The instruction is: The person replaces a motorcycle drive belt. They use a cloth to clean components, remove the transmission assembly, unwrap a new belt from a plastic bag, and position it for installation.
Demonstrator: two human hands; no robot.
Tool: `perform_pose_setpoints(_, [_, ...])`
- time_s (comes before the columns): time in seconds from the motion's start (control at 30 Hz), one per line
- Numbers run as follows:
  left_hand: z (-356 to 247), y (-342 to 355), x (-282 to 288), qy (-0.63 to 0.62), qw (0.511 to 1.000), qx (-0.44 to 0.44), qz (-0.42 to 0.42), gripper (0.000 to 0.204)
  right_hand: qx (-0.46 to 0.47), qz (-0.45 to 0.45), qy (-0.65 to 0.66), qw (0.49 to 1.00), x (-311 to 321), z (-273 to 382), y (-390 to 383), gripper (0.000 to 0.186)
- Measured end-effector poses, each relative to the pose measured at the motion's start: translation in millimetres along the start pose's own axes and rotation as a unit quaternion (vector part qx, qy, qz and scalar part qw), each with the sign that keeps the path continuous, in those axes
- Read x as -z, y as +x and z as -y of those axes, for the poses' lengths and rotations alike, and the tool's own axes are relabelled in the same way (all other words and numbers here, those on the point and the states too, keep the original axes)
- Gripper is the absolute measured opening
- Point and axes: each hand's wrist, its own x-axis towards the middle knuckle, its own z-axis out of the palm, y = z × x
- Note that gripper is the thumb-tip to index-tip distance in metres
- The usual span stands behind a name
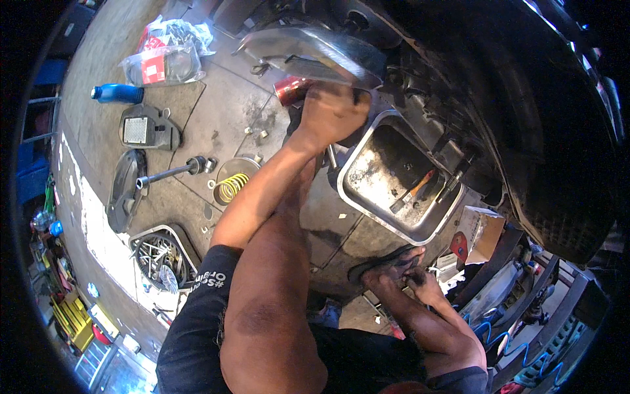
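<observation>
Curved metal part (335, 54), glossy, streaked, just beside left hand (336, 111)

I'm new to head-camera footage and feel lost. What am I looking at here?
There's no robot here: just one person's bare hands. The single picture comes from a wide fisheye camera on that person's head, looking down, so edges bend. The left hand is curled beside a red can; whether it grips anything is hidden. The right hand is by the person's foot. On the floor are a metal basin with a brush inside, a yellow spring and a blue bottle.
</observation>
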Motion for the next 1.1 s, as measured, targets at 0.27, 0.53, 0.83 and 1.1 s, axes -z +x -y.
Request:
perform_pose_setpoints(0.27, [28.5,35.8,28.2,0.232,0.946,-0.211,-0.083,0.01,-0.012,0.01,0.03,0.999,-6.8,-10.6,-1.5,0.025])
perform_pose_setpoints(0.53, [-16.3,16.1,13.4,0.111,0.99,-0.085,-0.006,0.014,-0.004,-0.007,-0.003,1.0,-7.8,-16.2,3.2,0.025])
perform_pose_setpoints(0.83, [31.1,23.5,12.5,0.168,0.974,-0.145,-0.041,0.032,0.024,-0.002,-0.006,1.0,-5.9,-12.6,-0.9,0.025])
perform_pose_setpoints(1.1, [-1.2,36.4,29.2,0.162,0.966,-0.195,-0.051,0.022,-0.016,0.001,0.026,1.0,-6.2,-7.8,0.1,0.027])
